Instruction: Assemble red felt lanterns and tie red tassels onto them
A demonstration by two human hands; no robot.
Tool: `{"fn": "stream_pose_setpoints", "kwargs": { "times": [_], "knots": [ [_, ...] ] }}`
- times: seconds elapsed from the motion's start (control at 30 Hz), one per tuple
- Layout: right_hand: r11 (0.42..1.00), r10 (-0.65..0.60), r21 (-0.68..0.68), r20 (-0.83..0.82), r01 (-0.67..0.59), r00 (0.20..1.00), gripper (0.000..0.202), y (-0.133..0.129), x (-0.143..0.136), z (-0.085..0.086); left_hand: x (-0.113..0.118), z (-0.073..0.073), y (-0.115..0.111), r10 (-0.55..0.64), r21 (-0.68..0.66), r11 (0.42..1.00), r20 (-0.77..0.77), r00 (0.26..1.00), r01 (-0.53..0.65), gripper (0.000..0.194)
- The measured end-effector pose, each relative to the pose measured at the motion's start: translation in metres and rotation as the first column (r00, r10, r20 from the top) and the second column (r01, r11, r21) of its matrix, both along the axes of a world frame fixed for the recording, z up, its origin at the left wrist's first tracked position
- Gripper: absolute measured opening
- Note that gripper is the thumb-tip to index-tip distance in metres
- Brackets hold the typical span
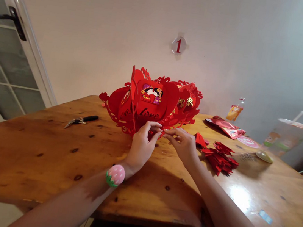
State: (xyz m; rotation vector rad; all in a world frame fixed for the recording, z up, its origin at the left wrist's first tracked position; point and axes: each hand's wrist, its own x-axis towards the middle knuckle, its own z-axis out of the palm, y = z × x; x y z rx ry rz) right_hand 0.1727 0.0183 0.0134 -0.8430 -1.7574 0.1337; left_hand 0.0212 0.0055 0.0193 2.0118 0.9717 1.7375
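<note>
A red paper lantern (152,109) with cut-out edges, gold characters, a cartoon couple and the word "Love" rests on the wooden table in front of me. At its near lower edge, my left hand (145,138) is closed in a pinch, thumb against fingers. My right hand (183,143) pinches close beside it, the fingertips of both hands almost meeting on a small red bit of the lantern. The exact part between the fingers is too small to make out. Red tassels (220,159) lie in a heap right of my right hand. A pink strawberry band (115,175) circles my left wrist.
Keys with a black fob (81,121) lie on the table (32,156) at left. On the right are a red foil packet (224,127), a pouch drink (235,112) and a clear cup with a straw (285,138). A wall (110,26) stands behind.
</note>
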Motion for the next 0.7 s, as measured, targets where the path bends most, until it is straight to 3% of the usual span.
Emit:
{"fn": "stream_pose_setpoints", "kwargs": {
  "times": [0.7],
  "knots": [
    [1.000,-0.027,0.008,0.013,0.027,1.000,0.015,-0.0040,0.0003,0.0027,-0.0002,-0.0003,-0.0016,0.011,0.029,1.000,-0.033,0.999,-0.010,0.018]
  ]
}}
